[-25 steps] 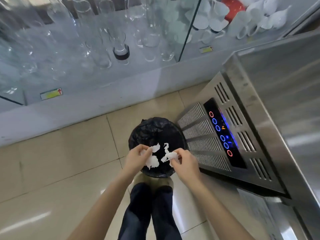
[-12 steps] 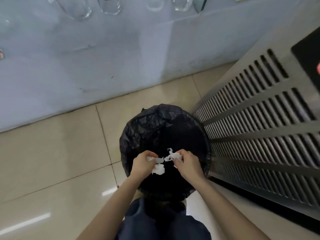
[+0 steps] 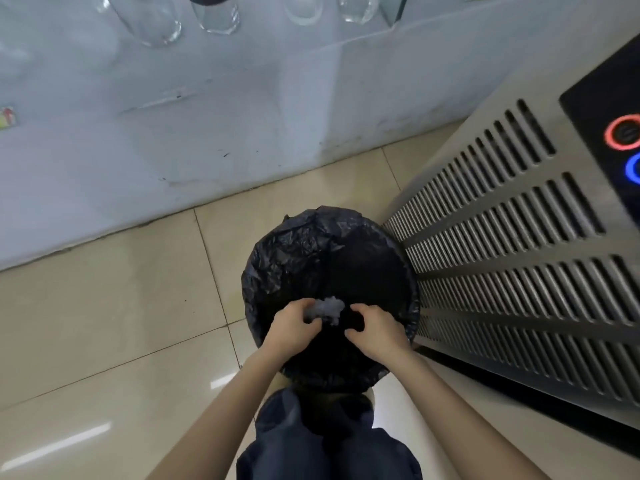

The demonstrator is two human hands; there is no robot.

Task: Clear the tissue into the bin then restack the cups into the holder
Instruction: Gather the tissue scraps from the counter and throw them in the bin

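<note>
A round bin lined with a black bag stands on the floor right in front of me. Both my hands hover over its near rim. A crumpled white tissue shows as a blurred grey-white clump inside the bin's mouth, just past the fingertips of my left hand. That hand's thumb and fingers are apart with nothing pinched between them. My right hand is a short way right of the tissue, with its fingers curled loosely and nothing in them. No cups or cup holder are in view.
A steel appliance with slotted vents and lit red and blue buttons stands tight against the bin's right side. Behind the bin runs a pale cabinet base with drinking glasses above. Beige floor tiles stretch to the left.
Both hands held torn tissue pieces over the bin. Now the fingers have parted and the tissue sits lower in the bin's mouth as one blurred clump. The camera has leaned closer.
</note>
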